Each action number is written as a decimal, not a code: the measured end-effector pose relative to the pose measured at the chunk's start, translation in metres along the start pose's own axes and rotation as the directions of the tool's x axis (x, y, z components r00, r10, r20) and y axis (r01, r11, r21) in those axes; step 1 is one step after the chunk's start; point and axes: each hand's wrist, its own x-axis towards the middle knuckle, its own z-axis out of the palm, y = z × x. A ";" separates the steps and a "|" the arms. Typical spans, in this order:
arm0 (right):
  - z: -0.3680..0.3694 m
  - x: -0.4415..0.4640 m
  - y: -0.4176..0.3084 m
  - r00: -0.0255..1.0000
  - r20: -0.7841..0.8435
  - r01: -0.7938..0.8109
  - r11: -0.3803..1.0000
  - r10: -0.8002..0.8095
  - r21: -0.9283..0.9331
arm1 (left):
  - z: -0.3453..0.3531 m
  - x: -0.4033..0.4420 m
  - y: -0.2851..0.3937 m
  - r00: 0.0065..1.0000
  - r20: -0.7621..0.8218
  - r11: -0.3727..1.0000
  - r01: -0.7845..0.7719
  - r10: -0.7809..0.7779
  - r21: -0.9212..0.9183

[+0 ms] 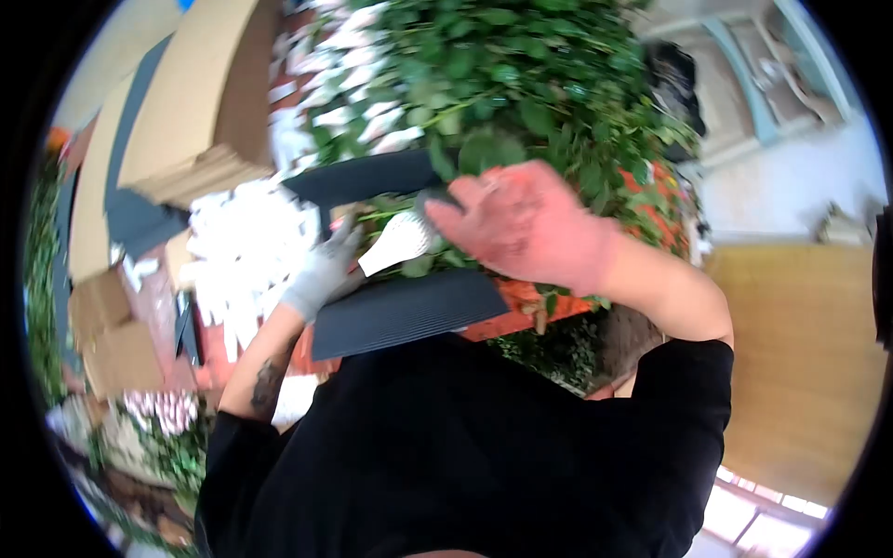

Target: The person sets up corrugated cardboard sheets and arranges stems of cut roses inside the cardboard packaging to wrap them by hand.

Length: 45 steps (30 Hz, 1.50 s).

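Note:
In a grey glove, my left hand point(324, 268) is closed at the left end of a black corrugated sheet point(409, 314), which lies in front of me with a second black flap point(377, 177) behind it. Beside its thumb is the narrow tip of a white net-wrapped flower head point(400, 242), lying among green stems between the two black pieces. My right hand point(530, 228), in a pinkish-red glove and slightly blurred, reaches over the stems from the right. Its fingertips are bent together around a dark piece that I cannot make out.
Leafy green stems point(521, 74) are heaped at the back, with white-wrapped heads point(358, 79) to their left. A pile of white sleeves point(246, 246) lies on the red tabletop, left of my left hand. Stacked cardboard point(181, 102) stands behind it; a wooden board point(800, 353) is at the right.

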 end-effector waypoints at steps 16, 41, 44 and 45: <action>0.060 -0.081 0.036 0.884 0.179 -0.443 0.896 0.431 0.029 | -0.031 -0.003 0.023 0.999 0.038 0.990 0.016 -0.021 0.143; -0.080 -0.192 0.161 0.246 -0.405 -0.832 0.406 0.881 0.379 | -0.035 0.000 0.027 0.985 0.139 0.994 0.102 -0.105 0.026; -0.031 -0.102 0.090 0.747 -0.098 -0.490 0.644 0.658 0.588 | -0.027 -0.002 0.022 0.994 0.069 0.992 0.072 -0.080 0.104; -0.009 -0.075 0.066 0.803 0.096 -0.316 0.283 0.589 0.906 | -0.027 -0.010 0.019 0.992 0.084 0.989 0.081 -0.092 0.121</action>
